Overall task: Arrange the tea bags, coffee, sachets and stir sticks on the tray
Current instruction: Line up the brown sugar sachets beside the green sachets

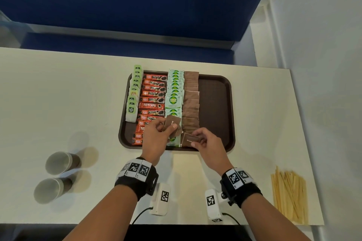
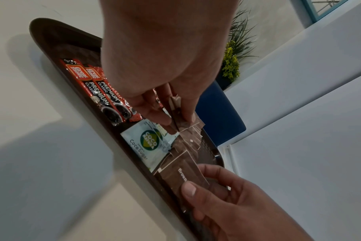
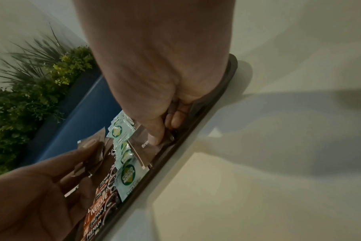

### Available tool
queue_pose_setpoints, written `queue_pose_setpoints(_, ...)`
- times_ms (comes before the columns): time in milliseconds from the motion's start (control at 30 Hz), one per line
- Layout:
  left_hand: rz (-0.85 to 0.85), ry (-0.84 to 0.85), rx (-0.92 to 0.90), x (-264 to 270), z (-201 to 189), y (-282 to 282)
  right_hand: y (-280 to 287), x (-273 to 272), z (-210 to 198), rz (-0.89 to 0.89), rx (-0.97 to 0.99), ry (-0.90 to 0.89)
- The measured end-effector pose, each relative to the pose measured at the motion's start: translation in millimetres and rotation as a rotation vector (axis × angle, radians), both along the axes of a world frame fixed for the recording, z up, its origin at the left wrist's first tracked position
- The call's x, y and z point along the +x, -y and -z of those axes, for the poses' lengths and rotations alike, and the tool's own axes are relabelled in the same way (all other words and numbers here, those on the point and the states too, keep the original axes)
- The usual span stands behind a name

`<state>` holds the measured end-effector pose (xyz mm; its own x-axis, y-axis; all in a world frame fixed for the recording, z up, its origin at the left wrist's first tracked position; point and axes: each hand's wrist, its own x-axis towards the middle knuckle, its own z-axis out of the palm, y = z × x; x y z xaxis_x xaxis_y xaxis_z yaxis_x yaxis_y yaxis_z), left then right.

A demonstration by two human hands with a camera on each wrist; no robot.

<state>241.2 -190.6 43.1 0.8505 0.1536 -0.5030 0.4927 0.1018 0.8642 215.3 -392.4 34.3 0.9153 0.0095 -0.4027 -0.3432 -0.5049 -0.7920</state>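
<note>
A dark brown tray (image 1: 215, 103) holds four columns: green-tagged tea bags (image 1: 134, 94), red coffee sticks (image 1: 152, 100), green-and-white coco sugar sachets (image 1: 173, 92) and brown sugar sachets (image 1: 191, 101). My left hand (image 1: 162, 129) grips a small stack of brown sachets (image 1: 172, 123) above the tray's near part. My right hand (image 1: 197, 139) pinches one brown sachet (image 1: 189, 140) at the near end of the brown column, low over the tray. That sachet (image 2: 183, 174) shows again in the left wrist view, thumb on top. Wooden stir sticks (image 1: 290, 193) lie on the table at the right.
Two paper cups (image 1: 58, 162) lie on their sides on the white table (image 1: 58, 94) at the left. The right third of the tray is bare. A blue bench (image 1: 137, 6) runs behind the table; a white wall stands to the right.
</note>
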Motion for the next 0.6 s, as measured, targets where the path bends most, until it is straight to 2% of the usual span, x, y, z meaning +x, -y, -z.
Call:
queue_pose_setpoints(267, 0.007, 0.014, -0.002, -0.1, 4.6, -2.0, -5.9, -0.8, -3.1, -0.075, -0.057, 0.028)
queue_pose_setpoints(600, 0.01, -0.005, 0.01, 0.4, 6.3, -6.6, -10.4, -3.6, -2.0, -0.047, -0.101, 0.11)
